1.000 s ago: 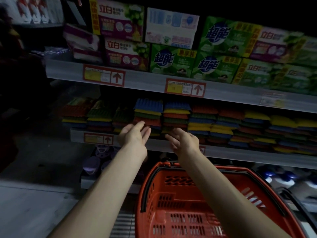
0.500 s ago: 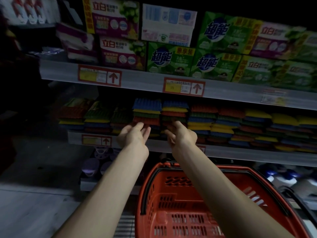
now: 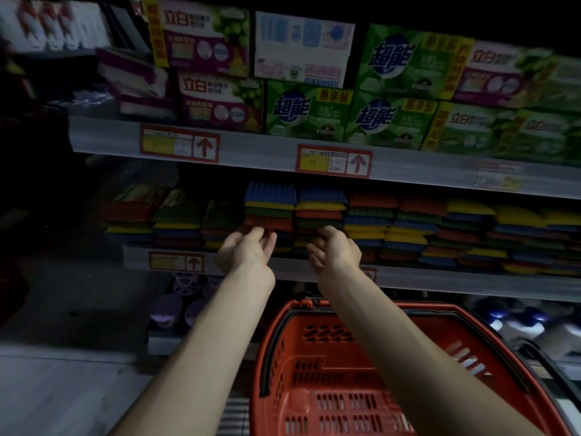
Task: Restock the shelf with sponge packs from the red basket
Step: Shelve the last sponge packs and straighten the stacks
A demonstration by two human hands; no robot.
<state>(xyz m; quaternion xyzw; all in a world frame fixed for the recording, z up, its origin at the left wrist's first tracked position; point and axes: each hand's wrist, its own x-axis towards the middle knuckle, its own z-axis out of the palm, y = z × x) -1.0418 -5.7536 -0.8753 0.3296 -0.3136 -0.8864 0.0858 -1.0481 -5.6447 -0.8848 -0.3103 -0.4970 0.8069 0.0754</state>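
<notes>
Stacks of coloured sponge packs (image 3: pixel 270 209) in blue, yellow, green and red fill the middle shelf (image 3: pixel 440 283). My left hand (image 3: pixel 246 251) reaches up to the front of one stack, fingers straight and touching its lower packs. To its right, my right hand (image 3: pixel 334 251) is at the neighbouring stack (image 3: pixel 320 212) with fingers loosely curled against the packs; I cannot tell whether it grips one. The red basket (image 3: pixel 314 366) stands below my arms, and the part of its inside that shows holds nothing.
The upper shelf (image 3: pixel 257 149) carries green and purple detergent boxes (image 3: pixel 308 111) with red price tags on its edge. Purple round items (image 3: pixel 176 309) sit on the lowest shelf at left, white bottles (image 3: pixel 509 322) at right. Grey floor lies to the left.
Both hands have moved forward and up to the sponge stacks, and the right hand now lies against the packs. The view has shifted slightly closer to the shelf.
</notes>
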